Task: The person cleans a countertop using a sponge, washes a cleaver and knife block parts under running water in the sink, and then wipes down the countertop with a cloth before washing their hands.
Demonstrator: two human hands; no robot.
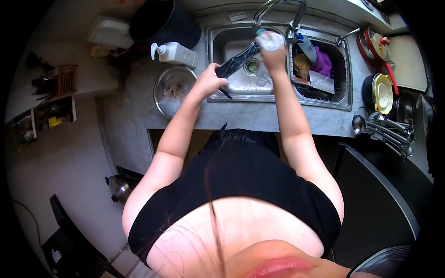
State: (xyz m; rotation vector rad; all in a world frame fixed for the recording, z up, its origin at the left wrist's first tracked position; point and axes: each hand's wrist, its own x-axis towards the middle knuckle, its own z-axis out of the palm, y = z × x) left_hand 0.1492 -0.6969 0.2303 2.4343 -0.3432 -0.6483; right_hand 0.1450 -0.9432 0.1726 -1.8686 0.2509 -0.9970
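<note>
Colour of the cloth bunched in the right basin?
Purple; the head view shows it, lying beside the blue-white bottle.

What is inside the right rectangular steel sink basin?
A dark wire rack with a bluish plastic bottle, crumpled purple cloth, a brown item and a whitish flat piece; what lies beneath them is covered.

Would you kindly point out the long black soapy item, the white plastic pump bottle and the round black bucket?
Long black soapy item (237,61): head view, broad middle.
White plastic pump bottle (180,54): head view, body.
Round black bucket (187,32): head view, outer wall.
</note>
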